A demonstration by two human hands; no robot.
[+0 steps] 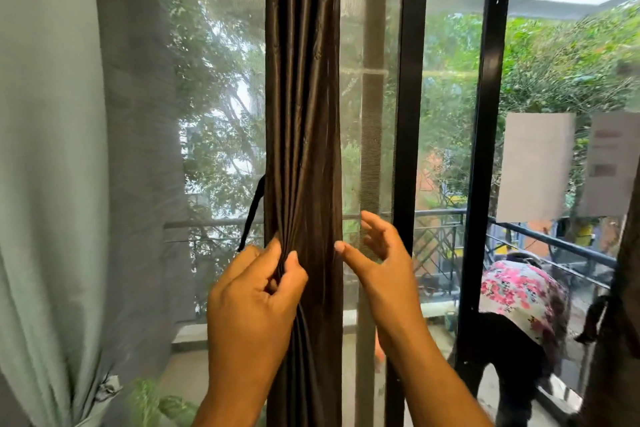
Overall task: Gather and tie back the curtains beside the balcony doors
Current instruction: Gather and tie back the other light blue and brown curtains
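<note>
Pinching the curtain (303, 114) folds, the left hand (252, 302) should hold tight while the released right hand (377, 253), just beside, fetches the tie (252, 215).

Black-framed balcony doors (412, 114); daylit trees (221, 97)

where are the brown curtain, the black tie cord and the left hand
brown curtain (303, 114), head view, middle of the gathered folds
black tie cord (254, 211), head view, strap's mid-length
left hand (252, 298), head view, back of the hand

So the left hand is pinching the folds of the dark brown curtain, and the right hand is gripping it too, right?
Not quite. The left hand does pinch the folds of the dark brown curtain, but the right hand is open beside it, fingers spread and gripping nothing. The head view shows this.
</note>
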